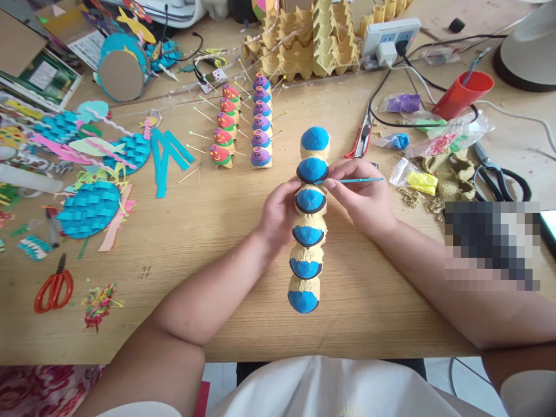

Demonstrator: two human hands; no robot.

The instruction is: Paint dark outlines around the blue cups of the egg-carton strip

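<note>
A strip of egg-carton cups (307, 252) stretches lengthwise before me, each bump topped with blue clay. Dark clay bands edge most of the blue caps, while the farthest cap shows none. My left hand (280, 211) grips the strip from its left side, fingers partly hidden behind it. In my right hand (365, 197) a thin blue stick (369, 179) is pinched, its tip touching the right edge of the second cap from the far end.
Two finished-looking carton caterpillars (225, 124) stand behind. Orange-handled scissors (54, 289) and blue woven paper pieces (89, 209) lie left. To the right are a box cutter (362, 136), clay packets (421, 182), a red cup (463, 95), dark-handled scissors (499, 174) and cables.
</note>
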